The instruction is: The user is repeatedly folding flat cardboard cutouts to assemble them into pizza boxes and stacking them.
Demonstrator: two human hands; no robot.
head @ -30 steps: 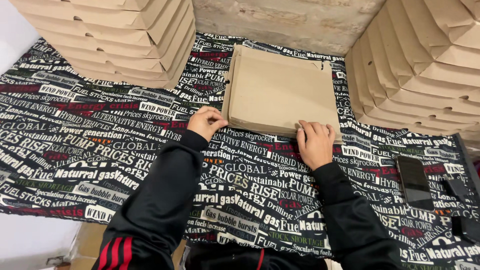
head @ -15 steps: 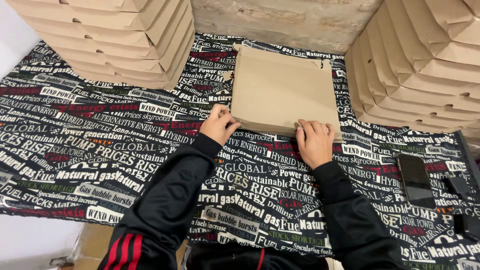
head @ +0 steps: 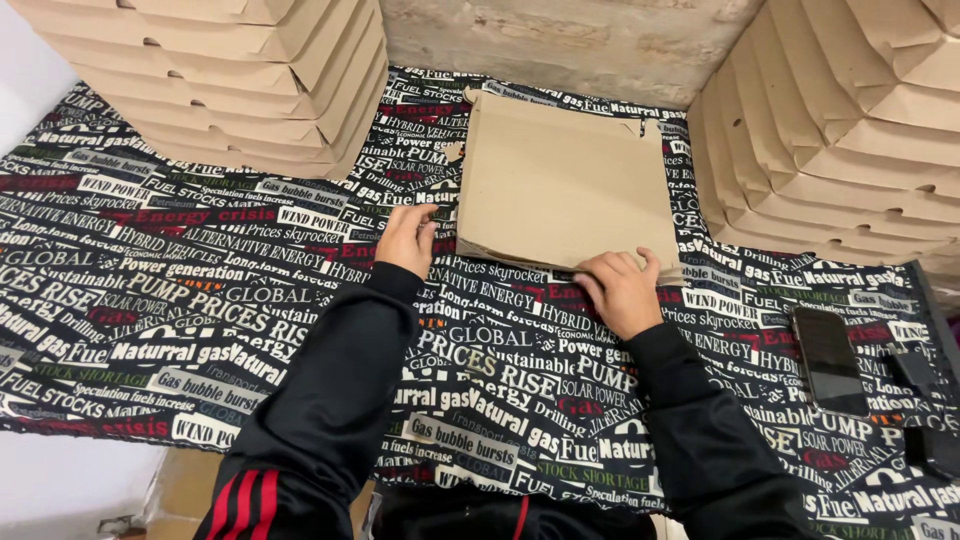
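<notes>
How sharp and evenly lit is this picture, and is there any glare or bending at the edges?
Head view: sharp and evenly lit; soft shadows under the left hand and right hand; faint sheen on the dark phone; box stacks bow slightly outward at the frame edges.

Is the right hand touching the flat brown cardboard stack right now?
Touching. The head view shows the right hand with its fingers laid on the near edge of the flat brown cardboard stack, no gap visible between them.

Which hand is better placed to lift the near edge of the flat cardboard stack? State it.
Right. The right hand already rests on the flat cardboard stack at its near edge; the left hand sits beside its left corner.
</notes>
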